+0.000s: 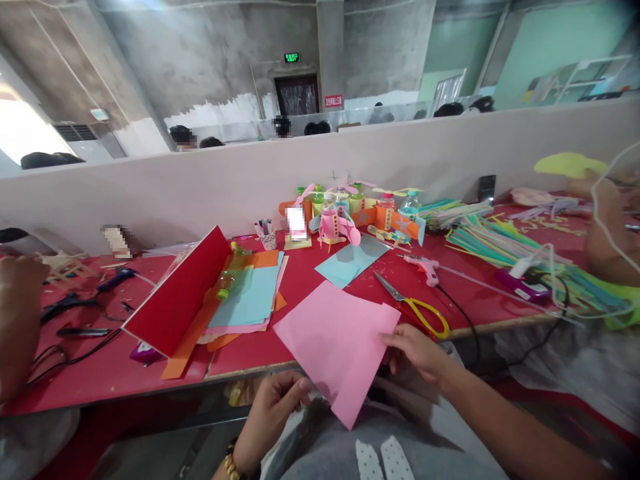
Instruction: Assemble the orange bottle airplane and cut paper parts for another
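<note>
A sheet of pink paper (333, 340) is tilted above the table's front edge and my lap. My right hand (417, 350) pinches its right edge between thumb and fingers. Close to the sheet's lower left edge is my left hand (280, 403), its fingers curled in and thumb against them; no object shows in it, and it looks just apart from the paper. Scissors with yellow handles (427, 317) lie partly open behind my right hand. Beyond the pink sheet are light blue sheets (350, 260).
A pink glue gun (423, 268) with a black cord lies at right, before bundled pipe cleaners (500, 247). Bottle-and-paper aeroplanes (340, 223) stand at the back. Left are a red board (180, 293) and stacked coloured paper (250, 293). Other people's arms (613, 230) flank both sides.
</note>
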Action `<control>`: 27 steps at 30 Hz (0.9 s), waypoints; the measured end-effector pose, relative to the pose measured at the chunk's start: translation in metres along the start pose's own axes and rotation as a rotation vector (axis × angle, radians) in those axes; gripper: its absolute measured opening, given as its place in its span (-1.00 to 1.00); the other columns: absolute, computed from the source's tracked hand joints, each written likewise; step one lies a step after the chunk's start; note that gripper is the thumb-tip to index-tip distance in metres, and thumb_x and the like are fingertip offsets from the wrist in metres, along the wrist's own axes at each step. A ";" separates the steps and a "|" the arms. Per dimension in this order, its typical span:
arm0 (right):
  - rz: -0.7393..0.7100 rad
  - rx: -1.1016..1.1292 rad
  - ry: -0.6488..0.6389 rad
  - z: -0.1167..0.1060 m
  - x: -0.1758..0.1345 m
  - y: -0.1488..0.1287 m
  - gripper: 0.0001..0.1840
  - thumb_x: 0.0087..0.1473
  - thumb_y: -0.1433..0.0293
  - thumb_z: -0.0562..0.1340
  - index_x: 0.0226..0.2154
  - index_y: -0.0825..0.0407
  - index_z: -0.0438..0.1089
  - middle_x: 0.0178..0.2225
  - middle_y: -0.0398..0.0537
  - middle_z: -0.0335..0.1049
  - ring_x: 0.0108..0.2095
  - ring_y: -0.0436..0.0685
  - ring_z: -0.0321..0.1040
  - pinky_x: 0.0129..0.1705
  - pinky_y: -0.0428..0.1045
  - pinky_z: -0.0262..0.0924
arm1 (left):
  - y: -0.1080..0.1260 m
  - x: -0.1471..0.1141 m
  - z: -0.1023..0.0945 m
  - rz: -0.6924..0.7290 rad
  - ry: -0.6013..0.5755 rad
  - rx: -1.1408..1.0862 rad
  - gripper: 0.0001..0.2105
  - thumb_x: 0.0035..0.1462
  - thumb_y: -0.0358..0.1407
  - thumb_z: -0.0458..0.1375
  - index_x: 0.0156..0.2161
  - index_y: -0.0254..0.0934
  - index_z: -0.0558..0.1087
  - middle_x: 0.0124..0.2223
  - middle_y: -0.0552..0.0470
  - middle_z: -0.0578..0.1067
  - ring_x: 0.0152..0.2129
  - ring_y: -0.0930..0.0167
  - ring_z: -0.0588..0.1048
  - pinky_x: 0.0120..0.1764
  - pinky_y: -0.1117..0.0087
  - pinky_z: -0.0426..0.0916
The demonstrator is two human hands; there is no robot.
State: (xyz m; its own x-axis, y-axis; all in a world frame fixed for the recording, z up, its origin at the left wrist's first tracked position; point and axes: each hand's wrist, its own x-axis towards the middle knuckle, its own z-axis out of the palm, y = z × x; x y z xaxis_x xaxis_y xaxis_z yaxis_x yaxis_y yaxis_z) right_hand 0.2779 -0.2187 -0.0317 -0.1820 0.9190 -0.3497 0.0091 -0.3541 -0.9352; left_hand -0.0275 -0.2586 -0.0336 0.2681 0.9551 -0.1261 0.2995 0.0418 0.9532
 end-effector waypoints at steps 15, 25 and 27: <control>-0.207 -0.817 0.502 -0.057 0.077 -0.055 -0.49 0.03 0.34 0.28 0.05 0.09 0.29 -0.41 -0.02 0.49 -0.39 0.14 0.46 -0.35 -0.04 0.21 | -0.009 0.056 0.021 0.434 0.052 1.240 -0.31 0.05 -0.21 0.27 0.27 0.04 0.13 0.28 0.03 0.23 0.19 0.14 0.19 0.21 -0.09 0.04; -0.238 -1.170 0.531 -0.076 0.018 -0.001 -0.52 0.00 0.50 0.20 0.04 0.11 0.34 -0.06 0.21 0.36 -0.02 0.28 0.30 -0.02 0.06 0.13 | 0.029 0.068 0.033 0.484 0.000 1.181 -0.58 0.21 -0.23 0.09 0.17 -0.19 0.28 0.08 -0.08 0.42 0.02 0.25 0.35 0.15 0.06 0.18; -0.231 -1.165 0.512 -0.078 0.014 0.002 -0.46 -0.05 0.53 0.19 0.06 0.13 0.32 -0.10 0.20 0.38 -0.07 0.26 0.34 -0.06 0.04 0.15 | 0.034 0.084 0.043 0.530 -0.009 1.168 -0.56 0.23 -0.25 0.05 0.21 -0.21 0.24 0.18 -0.10 0.34 0.14 0.23 0.25 0.20 0.04 0.11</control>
State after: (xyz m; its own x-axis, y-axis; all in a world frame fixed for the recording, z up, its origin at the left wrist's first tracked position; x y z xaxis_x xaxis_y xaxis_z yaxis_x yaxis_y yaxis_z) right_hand 0.3518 -0.1928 -0.0424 0.0984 0.9914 0.0859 0.9215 -0.0582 -0.3840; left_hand 0.0451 -0.1892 -0.0238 0.6052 0.7737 0.1872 0.7753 -0.6263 0.0821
